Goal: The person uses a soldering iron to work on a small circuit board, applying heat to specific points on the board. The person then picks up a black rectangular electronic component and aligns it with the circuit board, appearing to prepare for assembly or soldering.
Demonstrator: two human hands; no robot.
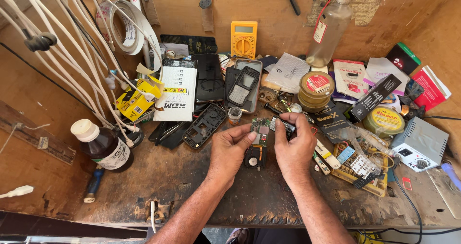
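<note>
Left hand (229,150) pinching phone circuit board (258,143) by left edge; right hand (294,145) gripping small component (283,125) at board's far right. I'd keep board flat on workbench (192,186), pressure light.

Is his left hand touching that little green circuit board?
Touching: the head view shows the left hand with its thumb pressed on the circuit board.

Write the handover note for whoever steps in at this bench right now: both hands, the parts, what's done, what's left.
Left hand: pinches the left edge of the phone circuit board, holding it over the workbench.
Right hand: fingers grip a small dark part at the board's top right.
Done: phone opened; its black inner frame lies apart to the left, other housings behind.
Left: board still out of its case.
</note>
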